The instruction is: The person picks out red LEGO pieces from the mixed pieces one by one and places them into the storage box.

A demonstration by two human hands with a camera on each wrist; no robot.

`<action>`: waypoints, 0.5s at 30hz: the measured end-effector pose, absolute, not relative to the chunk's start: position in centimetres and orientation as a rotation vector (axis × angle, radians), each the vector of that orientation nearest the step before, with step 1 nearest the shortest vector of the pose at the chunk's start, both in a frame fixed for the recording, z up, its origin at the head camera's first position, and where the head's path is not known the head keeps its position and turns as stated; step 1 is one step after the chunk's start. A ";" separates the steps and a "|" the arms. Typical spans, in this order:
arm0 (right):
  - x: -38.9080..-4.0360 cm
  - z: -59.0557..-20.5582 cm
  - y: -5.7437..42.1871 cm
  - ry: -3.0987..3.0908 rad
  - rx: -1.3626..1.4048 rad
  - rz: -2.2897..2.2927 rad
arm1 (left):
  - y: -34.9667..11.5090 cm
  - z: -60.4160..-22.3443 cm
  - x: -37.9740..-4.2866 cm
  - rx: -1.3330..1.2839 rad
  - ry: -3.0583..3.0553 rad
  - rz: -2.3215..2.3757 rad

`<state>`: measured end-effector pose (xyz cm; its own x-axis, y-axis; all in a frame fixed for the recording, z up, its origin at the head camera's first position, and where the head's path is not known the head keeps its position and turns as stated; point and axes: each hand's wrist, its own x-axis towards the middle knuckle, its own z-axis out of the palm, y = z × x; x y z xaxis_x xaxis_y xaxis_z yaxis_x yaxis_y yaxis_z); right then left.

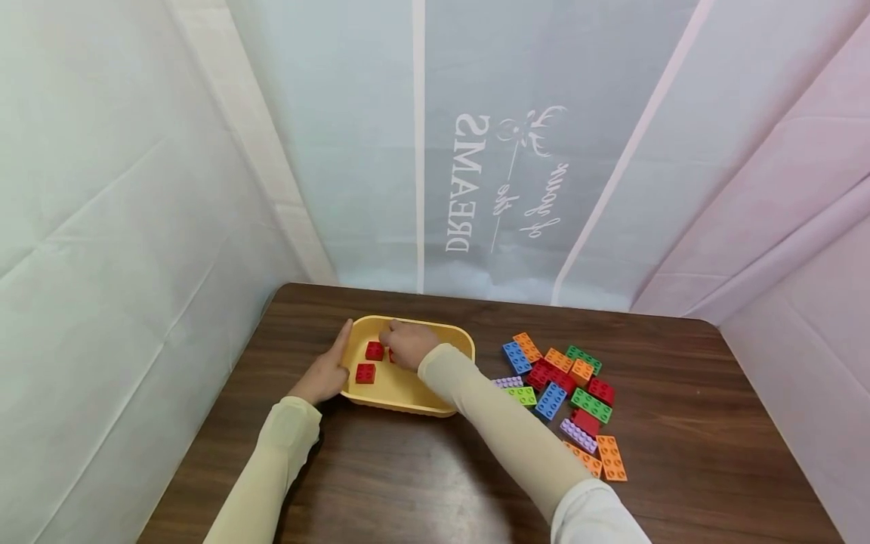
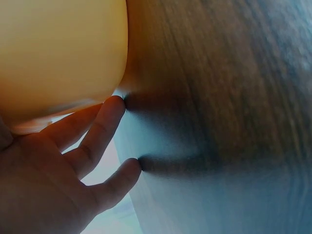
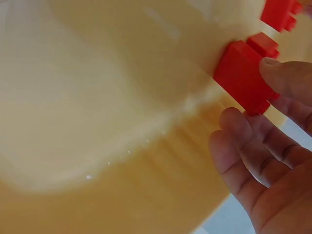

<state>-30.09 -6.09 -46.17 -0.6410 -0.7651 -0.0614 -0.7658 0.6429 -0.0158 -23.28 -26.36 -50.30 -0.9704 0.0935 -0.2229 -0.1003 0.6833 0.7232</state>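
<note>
A yellow tray (image 1: 408,393) stands on the table, with red toy bricks (image 1: 365,373) in its left part. My left hand (image 1: 326,374) lies against the tray's left side. In the left wrist view its fingers (image 2: 100,129) are spread and fairly straight beside the tray's outer wall. Inside the tray, my right hand (image 1: 410,344) pinches a red brick (image 3: 243,78) between thumb and fingers. From the head that brick is mostly covered by the hand. Other red bricks (image 3: 280,13) show close by in the right wrist view.
To the right of the tray lies a loose pile of coloured bricks, among them a blue brick (image 1: 551,400), a green brick (image 1: 591,406) and an orange brick (image 1: 612,458). The dark wooden table (image 1: 408,483) ends at a printed curtain (image 1: 367,151) behind.
</note>
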 end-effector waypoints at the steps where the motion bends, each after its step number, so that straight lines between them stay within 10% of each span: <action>1: -30.1 -46.3 -6.1 2.800 -1.307 0.030 | -26.3 -50.3 -23.3 -0.001 2.658 1.159; 15: -30.3 -46.6 -6.4 2.833 -1.289 -0.036 | -26.2 -50.4 -23.4 -0.008 2.645 1.184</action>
<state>-30.29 -6.37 -46.59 -0.6565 -0.7542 -0.0168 -0.7535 0.6566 -0.0329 -23.41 -26.21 -50.44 -0.9703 0.0935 -0.2229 -0.1039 0.6712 0.7340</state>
